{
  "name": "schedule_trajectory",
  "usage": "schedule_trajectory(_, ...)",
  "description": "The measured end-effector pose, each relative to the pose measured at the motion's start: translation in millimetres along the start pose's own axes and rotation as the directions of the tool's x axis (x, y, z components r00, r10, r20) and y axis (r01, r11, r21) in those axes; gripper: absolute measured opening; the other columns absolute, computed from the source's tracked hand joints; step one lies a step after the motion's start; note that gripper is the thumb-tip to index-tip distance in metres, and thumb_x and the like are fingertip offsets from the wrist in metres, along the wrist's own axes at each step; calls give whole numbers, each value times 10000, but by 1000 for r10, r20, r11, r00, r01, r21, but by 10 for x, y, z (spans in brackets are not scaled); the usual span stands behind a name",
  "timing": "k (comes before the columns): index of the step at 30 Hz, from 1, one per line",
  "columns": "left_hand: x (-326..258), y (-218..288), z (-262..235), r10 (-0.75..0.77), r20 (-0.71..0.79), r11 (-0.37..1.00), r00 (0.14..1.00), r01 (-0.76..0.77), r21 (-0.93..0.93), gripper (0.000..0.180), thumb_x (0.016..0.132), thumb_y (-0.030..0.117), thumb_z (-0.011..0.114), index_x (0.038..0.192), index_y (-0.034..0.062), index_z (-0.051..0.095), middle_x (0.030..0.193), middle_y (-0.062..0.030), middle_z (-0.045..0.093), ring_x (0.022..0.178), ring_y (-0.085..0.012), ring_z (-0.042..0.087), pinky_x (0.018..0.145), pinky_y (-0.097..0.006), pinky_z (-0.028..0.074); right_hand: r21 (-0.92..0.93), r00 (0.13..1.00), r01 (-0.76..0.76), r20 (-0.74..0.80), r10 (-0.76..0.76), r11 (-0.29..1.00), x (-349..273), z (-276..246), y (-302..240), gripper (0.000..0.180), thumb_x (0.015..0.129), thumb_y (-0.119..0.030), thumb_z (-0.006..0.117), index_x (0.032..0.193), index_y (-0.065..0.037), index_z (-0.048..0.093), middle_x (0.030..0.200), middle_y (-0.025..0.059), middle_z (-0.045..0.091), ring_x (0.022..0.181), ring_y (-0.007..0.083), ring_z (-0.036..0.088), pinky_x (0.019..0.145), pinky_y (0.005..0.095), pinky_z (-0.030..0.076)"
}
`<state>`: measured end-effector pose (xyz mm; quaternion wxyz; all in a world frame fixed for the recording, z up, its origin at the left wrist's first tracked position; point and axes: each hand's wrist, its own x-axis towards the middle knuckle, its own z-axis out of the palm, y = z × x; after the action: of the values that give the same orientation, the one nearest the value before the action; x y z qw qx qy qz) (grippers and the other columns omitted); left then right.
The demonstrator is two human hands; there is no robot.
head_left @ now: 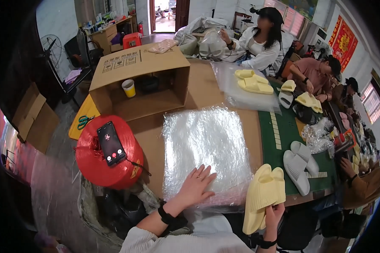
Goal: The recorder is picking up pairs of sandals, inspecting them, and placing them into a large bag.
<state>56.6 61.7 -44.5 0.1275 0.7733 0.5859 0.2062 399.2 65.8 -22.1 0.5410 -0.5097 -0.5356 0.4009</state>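
My left hand [195,184] lies flat, fingers spread, on the near edge of a stack of clear plastic bags [204,143] on the brown table. My right hand [273,212] grips the heel end of a pair of pale yellow slippers [264,195], held together and standing on end at the table's near edge, just right of the bags.
A red spool of twine [107,158] with a phone [111,143] on top sits at my left. An open cardboard box [139,80] holds a yellow cup [128,88]. White slippers [299,165] lie on a green mat [283,139]. Several people work with slippers at the far right.
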Motion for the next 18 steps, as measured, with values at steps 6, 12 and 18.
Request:
schedule_trajectory(6, -1, -77, 110, -18, -97, 1000, 995, 19, 10, 496, 956, 296, 581, 1415, 117, 519, 1509, -173, 448, 1409, -357, 395, 1152, -498, 326, -10, 999, -14, 29, 14, 1000, -5, -1, -8, 344, 900, -43, 707, 1212, 54, 599, 1128, 89, 673, 986, 144, 638, 829, 280, 502)
schedule_trajectory(12, 107, -7, -61, -129, -199, 966, 971, 78, -245, 378, 983, 171, 516, 1349, 102, 582, 1374, -199, 576, 1298, -372, 519, 1104, -449, 401, -202, 976, 115, 205, -73, 972, 2, 158, -219, 332, 864, -39, 724, 1179, 19, 636, 1068, 64, 692, 902, 112, 644, 712, 250, 508)
schedule_trajectory(18, 105, 84, -188, -191, -199, 907, 961, 96, -409, 379, 1012, 174, 478, 1377, 111, 559, 1376, -229, 563, 1271, -401, 532, 1066, -455, 442, -351, 846, 126, 527, 85, 928, -24, 484, -557, 304, 842, -40, 718, 1136, 11, 660, 919, 80, 689, 668, 121, 604, 571, 280, 457)
